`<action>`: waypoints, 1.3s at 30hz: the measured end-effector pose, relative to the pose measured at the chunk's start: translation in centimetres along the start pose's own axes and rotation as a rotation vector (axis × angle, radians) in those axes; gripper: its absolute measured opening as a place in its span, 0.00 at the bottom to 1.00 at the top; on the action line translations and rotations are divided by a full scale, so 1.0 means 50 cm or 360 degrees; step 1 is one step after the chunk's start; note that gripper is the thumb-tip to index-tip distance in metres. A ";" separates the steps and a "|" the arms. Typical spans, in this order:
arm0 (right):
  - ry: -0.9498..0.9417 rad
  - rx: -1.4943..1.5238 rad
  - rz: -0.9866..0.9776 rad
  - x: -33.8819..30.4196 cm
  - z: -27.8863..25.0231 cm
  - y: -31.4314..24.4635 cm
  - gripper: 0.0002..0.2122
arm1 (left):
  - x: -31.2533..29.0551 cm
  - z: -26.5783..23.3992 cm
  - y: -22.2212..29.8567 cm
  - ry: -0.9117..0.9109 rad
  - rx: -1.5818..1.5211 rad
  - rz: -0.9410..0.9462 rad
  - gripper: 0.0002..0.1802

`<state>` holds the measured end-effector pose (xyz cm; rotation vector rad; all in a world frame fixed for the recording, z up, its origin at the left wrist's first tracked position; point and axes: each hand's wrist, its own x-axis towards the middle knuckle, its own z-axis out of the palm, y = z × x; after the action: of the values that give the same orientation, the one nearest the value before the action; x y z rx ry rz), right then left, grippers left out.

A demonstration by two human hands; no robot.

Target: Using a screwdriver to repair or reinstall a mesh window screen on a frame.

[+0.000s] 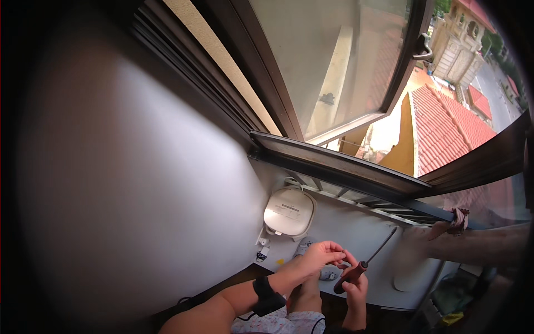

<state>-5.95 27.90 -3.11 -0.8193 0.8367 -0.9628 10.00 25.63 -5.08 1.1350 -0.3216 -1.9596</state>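
My right hand (357,286) holds a screwdriver (351,278) by its dark red handle, with the long metal shaft pointing up and to the right. My left hand (324,256) is just left of it, thumb and fingertips pinched together. Something tiny may be between those fingertips, but it is too small to name. Both hands are close together above my feet, which are in grey patterned slippers (329,273). A black band (268,296) wraps my left forearm.
A cream rounded appliance (290,212) stands in the corner below the window frame (345,166). Beside it are a plug and a black cable (262,255). The open window sash (334,61) leans outward above. At right, a blurred brownish long shape (484,249) reaches in, near bunched pinkish cloth (459,221).
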 end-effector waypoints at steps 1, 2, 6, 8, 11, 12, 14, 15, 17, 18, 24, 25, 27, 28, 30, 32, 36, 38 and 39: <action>-0.0022 0.0001 0.0045 0.011 0.013 0.005 0.29 | -0.001 -0.016 0.005 -0.0001 -0.0003 -0.0020 0.07; -0.0088 0.0056 0.0037 0.032 0.025 0.020 0.33 | -0.001 -0.037 0.017 0.0096 -0.0048 -0.0009 0.07; 0.0007 0.0083 0.0076 0.084 0.095 0.061 0.17 | -0.004 -0.124 0.053 0.0261 -0.0054 0.0015 0.06; -0.0037 0.0102 0.0052 0.100 0.102 0.089 0.18 | 0.001 -0.162 0.071 0.0323 -0.0067 0.0054 0.07; -0.0067 0.0131 0.0059 0.109 0.111 0.104 0.13 | 0.040 -0.228 0.099 0.0512 0.0110 0.0325 0.06; -0.0047 0.0146 0.0095 0.107 0.106 0.114 0.12 | 0.057 -0.253 0.120 0.0616 0.0204 0.0446 0.05; -0.0020 0.0174 0.0104 0.100 0.094 0.141 0.10 | 0.098 -0.316 0.164 0.0798 0.0206 0.0687 0.05; -0.0032 0.0169 0.0118 0.092 0.091 0.146 0.10 | 0.116 -0.352 0.183 0.0882 0.0111 0.0808 0.05; 0.0069 0.0232 0.0579 0.082 0.081 0.147 0.08 | 0.131 -0.394 0.221 0.0928 -0.0066 0.0922 0.06; 0.0079 0.0110 0.0544 0.081 0.083 0.156 0.10 | 0.132 -0.409 0.237 0.0941 -0.0085 0.0918 0.06; -0.0080 -0.0365 0.0720 0.124 0.136 0.205 0.09 | 0.161 -0.511 0.313 0.0719 -0.0624 0.0730 0.10; -0.0108 -0.0406 0.0765 0.141 0.152 0.220 0.09 | 0.168 -0.525 0.321 0.0695 -0.0658 0.0729 0.11; -0.0040 -0.0534 0.0707 0.190 0.180 0.248 0.09 | 0.193 -0.529 0.325 0.0647 -0.0727 0.0710 0.11; -0.0045 -0.0652 0.0640 0.219 0.195 0.256 0.09 | 0.202 -0.523 0.330 0.0676 -0.0728 0.0758 0.11; -0.0063 -0.0765 0.0571 0.274 0.243 0.254 0.09 | 0.202 -0.535 0.341 0.0687 -0.0747 0.0837 0.10; -0.0046 -0.0969 0.0422 0.319 0.286 0.239 0.12 | 0.206 -0.539 0.347 0.0648 -0.0783 0.0766 0.09; -0.0022 -0.0983 0.0447 0.365 0.334 0.239 0.12 | 0.213 -0.541 0.365 0.0495 -0.0825 0.0685 0.09; -0.0043 -0.1006 0.0375 0.376 0.343 0.252 0.12 | 0.215 -0.544 0.367 0.0481 -0.0813 0.0659 0.09; -0.0047 -0.0997 0.0374 0.378 0.347 0.258 0.12 | 0.214 -0.547 0.371 0.0473 -0.0793 0.0648 0.09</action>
<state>20.04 18.59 -11.07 -1.2302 1.2034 -0.4738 39.35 10.70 -16.15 0.9239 0.0912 -1.3831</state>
